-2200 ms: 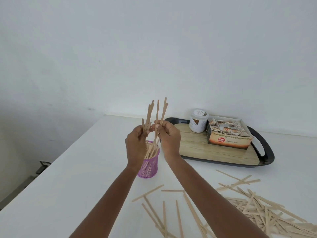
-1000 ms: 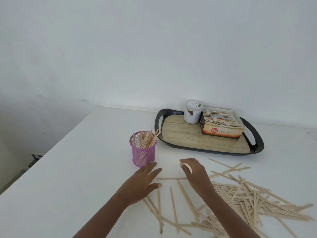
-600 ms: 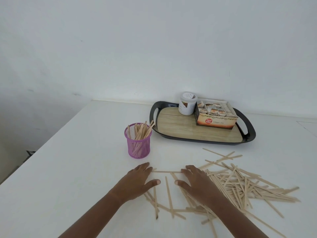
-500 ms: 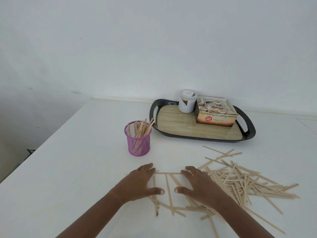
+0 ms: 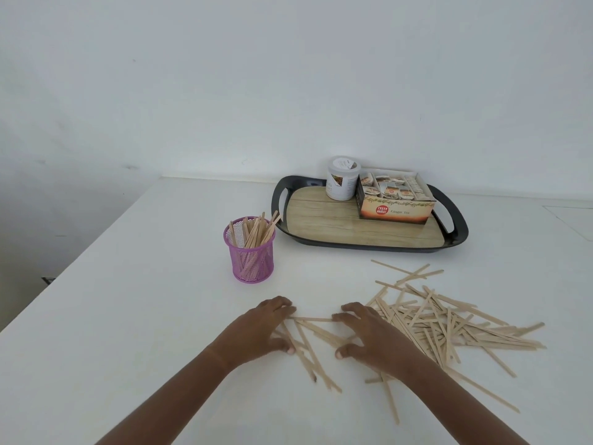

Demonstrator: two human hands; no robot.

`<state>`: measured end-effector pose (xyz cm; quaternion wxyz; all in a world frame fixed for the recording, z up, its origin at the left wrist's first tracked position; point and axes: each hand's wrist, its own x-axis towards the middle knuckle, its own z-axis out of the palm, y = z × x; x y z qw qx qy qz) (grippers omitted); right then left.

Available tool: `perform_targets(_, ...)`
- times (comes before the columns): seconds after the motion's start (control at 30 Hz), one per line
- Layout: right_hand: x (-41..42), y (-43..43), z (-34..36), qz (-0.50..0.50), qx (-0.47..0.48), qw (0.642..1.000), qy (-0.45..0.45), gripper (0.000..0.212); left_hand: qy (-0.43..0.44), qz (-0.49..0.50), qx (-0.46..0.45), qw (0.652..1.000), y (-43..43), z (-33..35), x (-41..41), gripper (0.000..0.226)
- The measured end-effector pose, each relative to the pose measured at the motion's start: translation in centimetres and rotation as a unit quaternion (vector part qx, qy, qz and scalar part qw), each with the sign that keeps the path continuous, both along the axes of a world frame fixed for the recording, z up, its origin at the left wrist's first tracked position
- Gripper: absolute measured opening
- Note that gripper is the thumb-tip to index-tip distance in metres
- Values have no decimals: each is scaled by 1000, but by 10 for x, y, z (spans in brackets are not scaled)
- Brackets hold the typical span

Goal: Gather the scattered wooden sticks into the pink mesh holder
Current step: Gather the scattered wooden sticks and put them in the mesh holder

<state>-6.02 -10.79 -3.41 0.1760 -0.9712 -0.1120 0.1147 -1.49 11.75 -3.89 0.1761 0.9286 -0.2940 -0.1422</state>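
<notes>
The pink mesh holder (image 5: 250, 252) stands upright on the white table, with several wooden sticks in it. A loose heap of wooden sticks (image 5: 449, 319) lies to the right. A smaller cluster of sticks (image 5: 313, 342) lies between my hands. My left hand (image 5: 261, 329) rests flat on the table, fingers spread, against the left side of that cluster. My right hand (image 5: 365, 332) lies flat on its right side, fingers spread, covering some sticks. Neither hand has lifted a stick.
A black tray (image 5: 369, 232) with a wood-look floor sits behind the sticks, carrying a white tub (image 5: 341, 178) and an open box of ginger tea sachets (image 5: 394, 197). The table's left edge (image 5: 73, 261) drops off beside the holder. A white wall stands behind.
Both hands left the holder after putting a bundle of sticks in it, came down to the table and closed in from both sides on the small cluster, pushing its sticks together.
</notes>
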Motion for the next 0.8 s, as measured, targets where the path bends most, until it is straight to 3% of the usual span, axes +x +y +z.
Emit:
perform_targets(0.3, 15, 0, -5, -19, 13, 994, -104, 22, -124, 30, -33, 991, -13, -5, 6, 27)
perform_targets(0.5, 19, 3, -4, -11, -12, 993, -119, 24, -160, 46, -9, 986, -23, -5, 11, 20)
perform_targets(0.7, 12, 11, 3, -1, -39, 998, -45, 58, -139, 60, 24, 988, -22, -8, 11, 34)
perform_targets(0.8, 14, 21, 5, 14, -79, 995, -52, 53, -145, 68, 38, 986, -22, -7, 12, 26)
